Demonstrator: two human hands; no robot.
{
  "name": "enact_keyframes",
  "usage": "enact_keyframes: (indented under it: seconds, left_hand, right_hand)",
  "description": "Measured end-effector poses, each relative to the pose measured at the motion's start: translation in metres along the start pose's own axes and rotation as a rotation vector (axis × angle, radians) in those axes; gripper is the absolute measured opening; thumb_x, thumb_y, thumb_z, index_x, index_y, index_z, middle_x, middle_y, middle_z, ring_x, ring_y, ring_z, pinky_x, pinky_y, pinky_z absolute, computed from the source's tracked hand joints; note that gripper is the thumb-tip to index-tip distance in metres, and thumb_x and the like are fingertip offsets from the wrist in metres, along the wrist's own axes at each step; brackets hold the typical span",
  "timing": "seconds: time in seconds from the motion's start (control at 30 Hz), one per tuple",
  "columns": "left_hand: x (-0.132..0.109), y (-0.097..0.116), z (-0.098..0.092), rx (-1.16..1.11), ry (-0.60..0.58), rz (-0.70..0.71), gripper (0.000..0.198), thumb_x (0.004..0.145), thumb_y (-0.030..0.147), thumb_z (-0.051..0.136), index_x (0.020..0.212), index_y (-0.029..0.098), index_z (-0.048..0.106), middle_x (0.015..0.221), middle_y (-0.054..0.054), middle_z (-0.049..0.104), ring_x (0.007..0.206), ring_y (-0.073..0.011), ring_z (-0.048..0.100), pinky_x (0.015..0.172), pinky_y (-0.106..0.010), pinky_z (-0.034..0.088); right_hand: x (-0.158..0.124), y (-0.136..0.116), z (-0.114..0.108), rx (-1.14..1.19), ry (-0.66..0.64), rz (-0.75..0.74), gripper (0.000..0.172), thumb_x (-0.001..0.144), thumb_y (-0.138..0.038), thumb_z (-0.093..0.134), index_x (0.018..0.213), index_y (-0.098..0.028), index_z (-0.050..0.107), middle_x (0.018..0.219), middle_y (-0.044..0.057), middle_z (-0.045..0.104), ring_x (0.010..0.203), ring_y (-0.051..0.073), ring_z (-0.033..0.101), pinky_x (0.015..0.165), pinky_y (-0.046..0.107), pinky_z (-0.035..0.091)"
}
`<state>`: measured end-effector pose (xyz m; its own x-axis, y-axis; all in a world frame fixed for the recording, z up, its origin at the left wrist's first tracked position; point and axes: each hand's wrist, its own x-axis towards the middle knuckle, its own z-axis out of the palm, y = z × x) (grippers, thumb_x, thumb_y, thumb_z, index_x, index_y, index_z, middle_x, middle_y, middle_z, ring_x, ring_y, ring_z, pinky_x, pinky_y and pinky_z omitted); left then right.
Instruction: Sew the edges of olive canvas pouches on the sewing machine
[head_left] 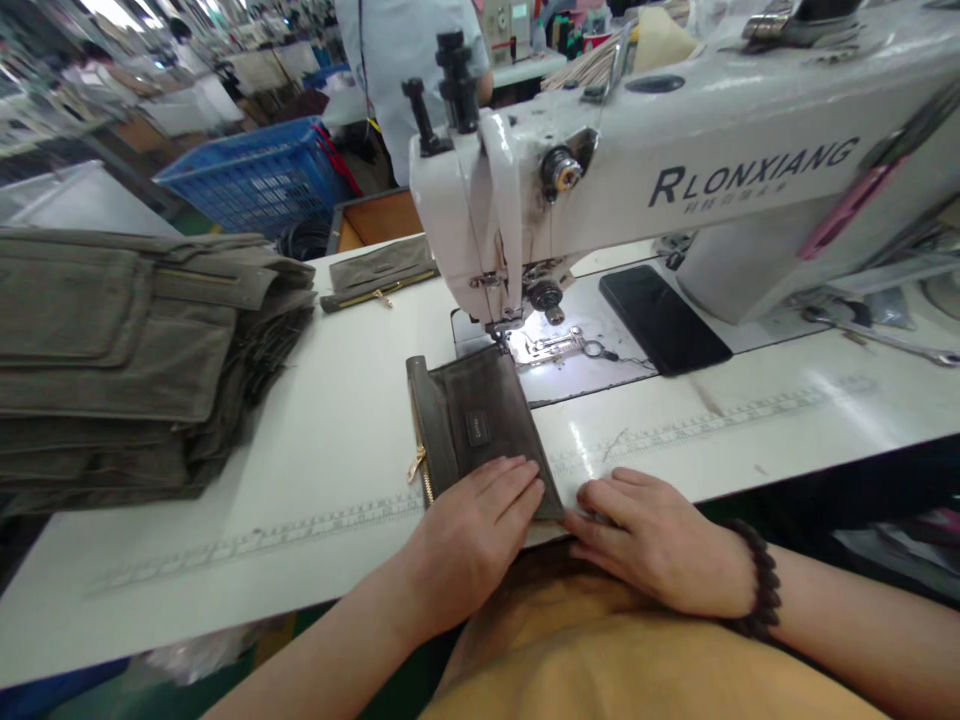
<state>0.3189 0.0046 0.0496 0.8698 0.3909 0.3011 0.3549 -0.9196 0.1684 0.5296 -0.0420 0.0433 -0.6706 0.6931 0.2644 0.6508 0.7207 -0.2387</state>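
An olive-brown fabric pocket panel (501, 400) with a brass zipper along its left side and a small dark label lies on the sewing table. Its far edge reaches the presser foot (504, 335) of a white sewing machine (600, 170). My left hand (476, 525) rests flat on the near part of the panel, fingers together and stretched out. At the panel's near right corner, my right hand (652, 540) has its fingers curled, with thumb and index finger pinching the edge. The near edge is partly hidden by my hands.
A tall stack of olive fabric pieces (112, 360) stands at the left. Behind the panel lies another zippered strip (382, 270). A black phone (664, 318) lies on the machine bed, a wrench (892, 335) farther right. Beyond are a blue crate (247, 170) and a standing person (405, 70).
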Motion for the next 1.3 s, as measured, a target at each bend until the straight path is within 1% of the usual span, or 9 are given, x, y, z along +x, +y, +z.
enact_keyframes:
  seconds: [0.13,0.33,0.53,0.63,0.8,0.97,1.07,1.17,1.3]
  left_hand:
    - [0.002,0.002,0.003,0.032,-0.013,0.007,0.026,0.082,0.008,0.041,0.105,0.004,0.054,0.109,-0.014,0.055,0.101,-0.0235,0.050,0.089,-0.037,0.046]
    - [0.004,0.005,0.001,0.082,-0.061,0.005,0.027,0.082,0.008,0.039,0.103,0.004,0.054,0.103,-0.014,0.054,0.096,-0.0248,0.049,0.085,-0.039,0.047]
    - [0.007,0.006,0.001,0.105,-0.123,0.014,0.026,0.082,0.012,0.042,0.103,0.002,0.053,0.097,-0.013,0.053,0.089,-0.0234,0.049,0.080,-0.038,0.048]
    - [0.007,0.006,0.001,0.105,-0.116,0.012,0.027,0.082,0.015,0.044,0.103,0.001,0.052,0.096,-0.013,0.053,0.086,-0.0226,0.048,0.078,-0.037,0.048]
    - [0.003,0.004,0.000,0.064,-0.076,0.063,0.025,0.083,0.010,0.041,0.104,0.003,0.053,0.097,-0.012,0.053,0.089,-0.0213,0.048,0.081,-0.035,0.046]
    - [0.002,0.005,-0.001,0.039,-0.048,0.070,0.023,0.084,0.011,0.040,0.101,0.005,0.054,0.095,-0.011,0.054,0.088,-0.0204,0.048,0.079,-0.033,0.046]
    - [0.005,0.006,-0.001,0.059,-0.093,0.067,0.021,0.083,0.011,0.042,0.099,0.005,0.054,0.093,-0.011,0.054,0.085,-0.0206,0.048,0.076,-0.034,0.046]
    - [0.008,0.008,-0.003,0.077,-0.195,0.079,0.019,0.083,0.012,0.042,0.095,0.005,0.055,0.087,-0.009,0.054,0.079,-0.0198,0.048,0.069,-0.033,0.047]
    - [0.014,0.011,-0.008,0.126,-0.318,0.121,0.014,0.083,0.012,0.042,0.082,0.009,0.056,0.078,-0.007,0.052,0.071,-0.0191,0.047,0.059,-0.032,0.046]
  right_hand:
    - [0.000,-0.001,0.002,0.009,0.003,-0.012,0.020,0.087,-0.026,0.041,0.083,-0.013,0.056,0.067,0.002,0.045,0.059,0.014,0.038,0.055,0.028,0.029]
    - [-0.001,0.000,0.003,0.033,-0.009,-0.030,0.020,0.087,-0.026,0.041,0.088,-0.013,0.056,0.067,0.001,0.047,0.059,0.013,0.038,0.055,0.028,0.028]
    - [-0.002,0.001,0.007,0.031,-0.007,-0.073,0.021,0.088,-0.027,0.041,0.090,-0.012,0.055,0.069,0.000,0.049,0.060,0.013,0.040,0.055,0.029,0.027]
    - [-0.002,0.002,0.007,0.027,-0.014,-0.083,0.020,0.088,-0.027,0.042,0.090,-0.013,0.055,0.069,0.000,0.050,0.061,0.013,0.041,0.056,0.029,0.027]
    - [-0.002,0.004,0.005,0.025,-0.021,-0.097,0.021,0.088,-0.027,0.040,0.091,-0.013,0.056,0.069,0.000,0.050,0.061,0.013,0.041,0.056,0.029,0.027]
    - [-0.001,0.004,0.005,0.020,-0.021,-0.114,0.023,0.088,-0.028,0.040,0.093,-0.012,0.056,0.067,0.000,0.050,0.060,0.013,0.041,0.055,0.029,0.026]
    - [-0.002,0.005,0.005,0.026,-0.024,-0.115,0.023,0.088,-0.028,0.041,0.094,-0.012,0.056,0.066,0.000,0.049,0.060,0.013,0.041,0.054,0.029,0.026]
    - [-0.001,0.005,0.004,0.039,-0.027,-0.116,0.023,0.088,-0.027,0.040,0.094,-0.012,0.057,0.066,0.000,0.050,0.060,0.013,0.040,0.054,0.029,0.027]
    - [-0.002,0.008,0.002,0.087,-0.017,-0.118,0.023,0.087,-0.027,0.042,0.093,-0.012,0.058,0.066,0.000,0.050,0.059,0.013,0.040,0.054,0.029,0.027]
